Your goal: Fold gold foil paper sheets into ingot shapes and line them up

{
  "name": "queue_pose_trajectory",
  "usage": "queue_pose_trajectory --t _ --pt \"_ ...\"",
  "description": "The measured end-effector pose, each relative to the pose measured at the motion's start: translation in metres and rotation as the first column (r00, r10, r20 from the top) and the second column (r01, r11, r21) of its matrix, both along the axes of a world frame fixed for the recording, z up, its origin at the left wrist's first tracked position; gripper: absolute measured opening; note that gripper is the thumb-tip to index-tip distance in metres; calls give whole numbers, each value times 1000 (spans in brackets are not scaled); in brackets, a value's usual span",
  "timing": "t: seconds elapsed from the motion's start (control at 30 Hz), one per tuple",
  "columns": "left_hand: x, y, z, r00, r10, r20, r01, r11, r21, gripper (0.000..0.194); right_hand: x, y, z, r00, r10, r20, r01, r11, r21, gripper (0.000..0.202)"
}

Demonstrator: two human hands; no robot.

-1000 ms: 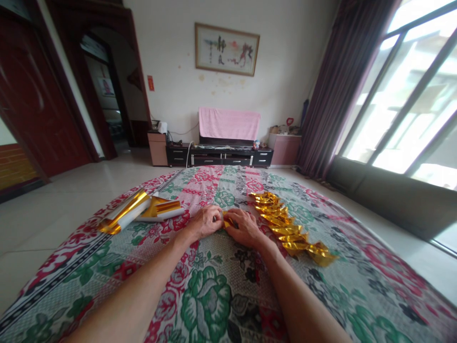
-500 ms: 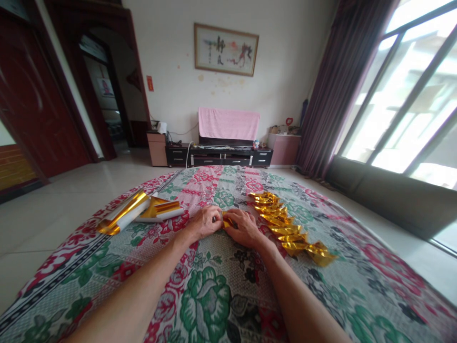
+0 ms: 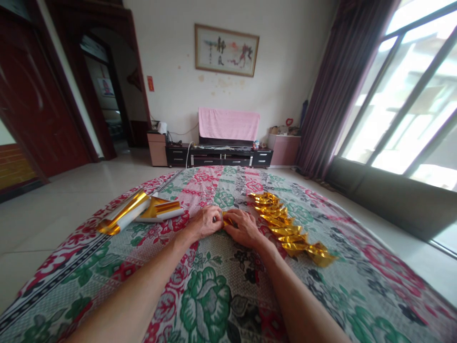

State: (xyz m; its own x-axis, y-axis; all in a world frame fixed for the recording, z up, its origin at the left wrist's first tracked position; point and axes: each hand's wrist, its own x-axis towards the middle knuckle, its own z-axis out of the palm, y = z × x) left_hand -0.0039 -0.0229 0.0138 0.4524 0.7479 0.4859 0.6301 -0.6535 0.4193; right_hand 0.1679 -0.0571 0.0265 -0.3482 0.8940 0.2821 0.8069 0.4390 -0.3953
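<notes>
Between my two hands a small piece of gold foil paper point(image 3: 228, 220) lies low against the flowered cloth, mostly covered by fingers. My left hand point(image 3: 207, 222) is closed, its thumb and fingertips pinching the paper's left end. From the other side my right hand point(image 3: 243, 226) grips the same paper, fingers bent over it. To the right runs a slanting row of several folded gold paper ingots point(image 3: 285, 229). Left of my hands are a roll of gold foil paper point(image 3: 124, 212) and, against it, a smaller curled stack of gold sheets point(image 3: 162, 210) with white backs.
The flowered cloth point(image 3: 205, 305) covers the broad rounded surface under my hands. Beyond its far edge stands a low black TV cabinet point(image 3: 221, 156) with a pink towel point(image 3: 228, 123) above it. A dark curtain point(image 3: 332, 90) and window are at the right.
</notes>
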Motion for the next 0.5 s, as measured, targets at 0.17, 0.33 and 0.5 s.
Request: queue_pose_trajectory --t 0.17,0.33,0.5 --pt "-1 4 -3 1000 -26 -11 26 999 19 9 -2 2 -5 999 -26 -24 27 999 41 22" --pt "-1 3 -2 1000 -21 14 21 1000 -5 9 -3 3 -8 999 -32 -32 34 997 64 21" --pt "-2 3 -3 999 11 53 -8 998 -56 4 -4 3 -7 999 -38 -29 39 998 59 23"
